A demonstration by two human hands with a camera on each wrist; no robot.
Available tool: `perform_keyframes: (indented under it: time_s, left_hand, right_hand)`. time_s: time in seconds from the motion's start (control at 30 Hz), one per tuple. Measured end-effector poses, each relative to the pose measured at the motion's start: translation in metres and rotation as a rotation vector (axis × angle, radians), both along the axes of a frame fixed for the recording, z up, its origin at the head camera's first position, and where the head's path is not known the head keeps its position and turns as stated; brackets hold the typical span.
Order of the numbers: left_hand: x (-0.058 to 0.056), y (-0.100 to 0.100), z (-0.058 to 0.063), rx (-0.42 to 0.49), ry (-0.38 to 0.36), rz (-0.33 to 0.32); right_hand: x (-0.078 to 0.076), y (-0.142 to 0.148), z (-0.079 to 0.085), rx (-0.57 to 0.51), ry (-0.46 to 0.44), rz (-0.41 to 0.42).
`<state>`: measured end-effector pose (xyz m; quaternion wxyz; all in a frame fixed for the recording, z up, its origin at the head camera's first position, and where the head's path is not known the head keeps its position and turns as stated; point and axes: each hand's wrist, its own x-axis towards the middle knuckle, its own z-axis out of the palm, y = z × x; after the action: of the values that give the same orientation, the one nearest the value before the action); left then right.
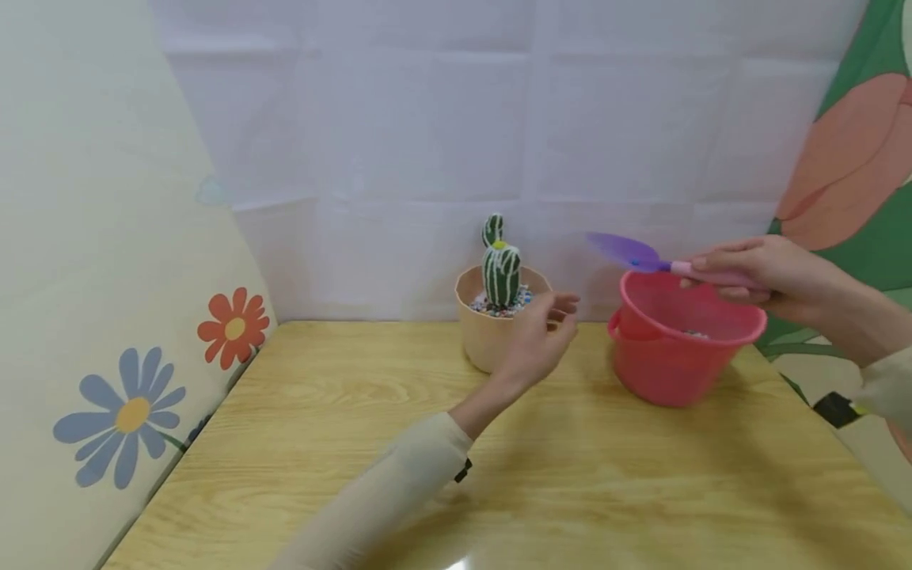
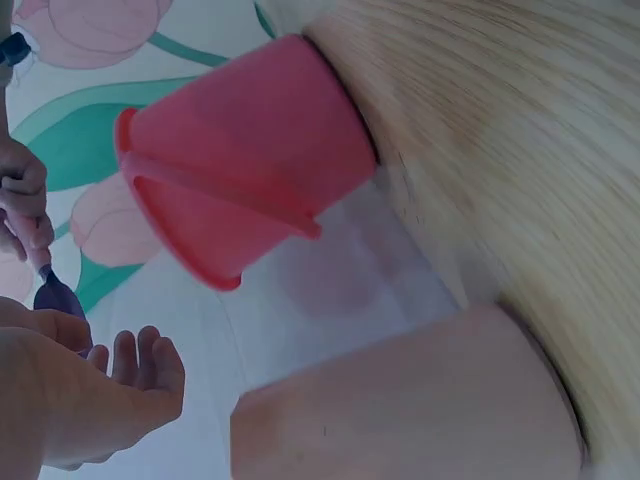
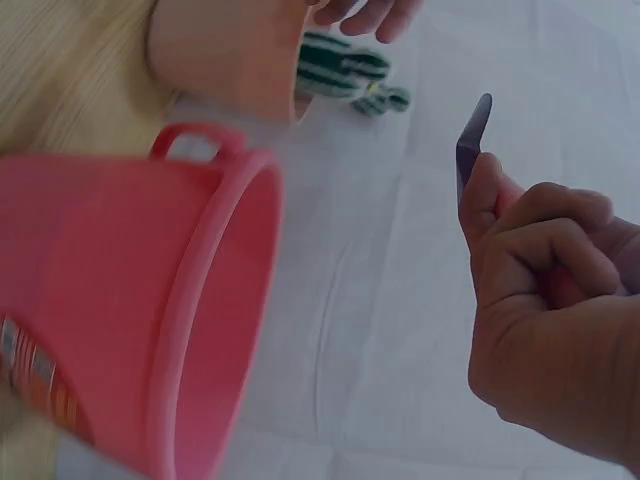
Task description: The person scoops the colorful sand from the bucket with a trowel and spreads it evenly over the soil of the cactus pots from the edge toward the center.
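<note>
In the head view my right hand (image 1: 777,273) grips the pink handle of a toy shovel (image 1: 623,249) with a purple blade, above the red bucket (image 1: 673,364). A small blue bit shows on the blade, which points left. Loose pebbles (image 1: 694,333) lie inside the bucket. My left hand (image 1: 537,340) is beside the front right rim of a peach flowerpot (image 1: 479,340), fingers loosely bent and holding nothing; whether it touches the rim cannot be told. A knitted green and white cactus (image 1: 502,277) stands in the pot among colourful pebbles (image 1: 484,305).
Both containers stand on a wood-grain table (image 1: 356,412) towards its back edge. A white cloth (image 1: 392,142) hangs behind them. Flower-patterned panels stand at the left (image 1: 85,237) and right (image 1: 855,158). The bucket's handle (image 2: 220,195) lies folded down against its side.
</note>
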<state>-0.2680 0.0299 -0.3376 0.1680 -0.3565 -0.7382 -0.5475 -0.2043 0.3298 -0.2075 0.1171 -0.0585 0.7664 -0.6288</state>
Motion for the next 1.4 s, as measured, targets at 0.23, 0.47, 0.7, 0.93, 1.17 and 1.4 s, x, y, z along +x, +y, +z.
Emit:
perform_keyframes:
  time_s: [0.23,0.47,0.7,0.93,1.17,1.4]
  left_hand:
    - [-0.011,0.039,-0.004,0.079,-0.240,-0.015]
    - [-0.020,0.074,-0.004,0.379,-0.724,-0.113]
    - [-0.024,0.083,-0.001,0.566,-0.936,-0.073]
    - [-0.026,0.090,-0.006,0.639,-0.991,-0.098]
    - [-0.021,0.098,-0.010,0.739,-1.024,-0.149]
    - [-0.020,0.102,-0.009,0.825,-1.066,-0.218]
  right_hand:
    - [-0.003,0.018,-0.008,0.406,0.137,-0.247]
    - [-0.018,0.043,-0.024,0.829,0.322,-0.231]
    - [-0.032,0.053,-0.046,0.995,0.487,-0.127]
    - [-0.050,0.044,-0.051,1.158,0.520,-0.024]
    - [-0.059,0.042,-0.059,1.228,0.470,-0.001]
    - [-0.064,0.045,-0.065,1.191,0.399,0.026]
